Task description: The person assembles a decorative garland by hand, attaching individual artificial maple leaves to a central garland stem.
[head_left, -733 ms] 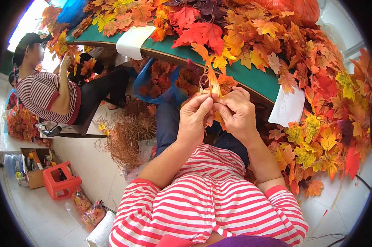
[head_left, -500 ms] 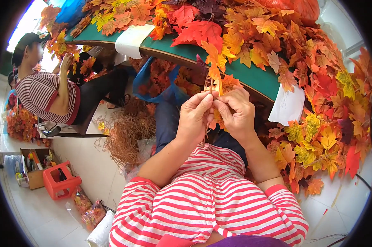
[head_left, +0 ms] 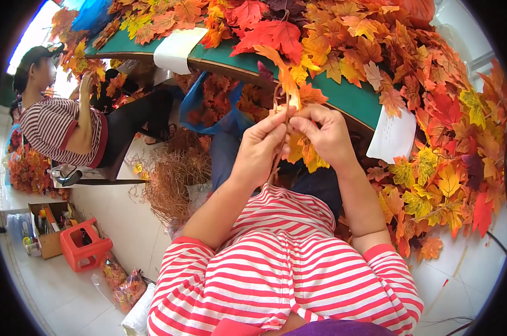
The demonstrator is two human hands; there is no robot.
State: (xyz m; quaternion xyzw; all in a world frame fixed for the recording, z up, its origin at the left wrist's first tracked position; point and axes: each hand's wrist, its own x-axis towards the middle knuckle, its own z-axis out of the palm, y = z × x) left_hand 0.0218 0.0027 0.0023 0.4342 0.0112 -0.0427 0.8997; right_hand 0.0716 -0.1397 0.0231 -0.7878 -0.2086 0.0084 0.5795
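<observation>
Between my hands, over my lap, is a thin brown stem with orange artificial maple leaves point(head_left: 288, 81) on it. My left hand point(head_left: 262, 147) is closed round the brown stem point(head_left: 277, 159), whose lower part runs down toward my shirt. Close beside it, my right hand point(head_left: 323, 134) pinches at the same spot with thumb and bent fingers. Yellow-orange leaves point(head_left: 309, 154) hang just under the right hand. What lies exactly between the right fingertips is too small to make out.
Ahead is a green-topped table point(head_left: 354, 101) heaped with autumn leaves point(head_left: 399, 50), which spill down at the right. A blue bag point(head_left: 228, 120) of leaves and a bundle of brown stems point(head_left: 177, 176) lie left of my legs. A seated person point(head_left: 63, 123) handles leaves beyond a red stool point(head_left: 85, 245).
The orange leaf spray has tilted to the left. My right hand has shifted slightly right and down, and more yellow-orange leaf shows beneath it.
</observation>
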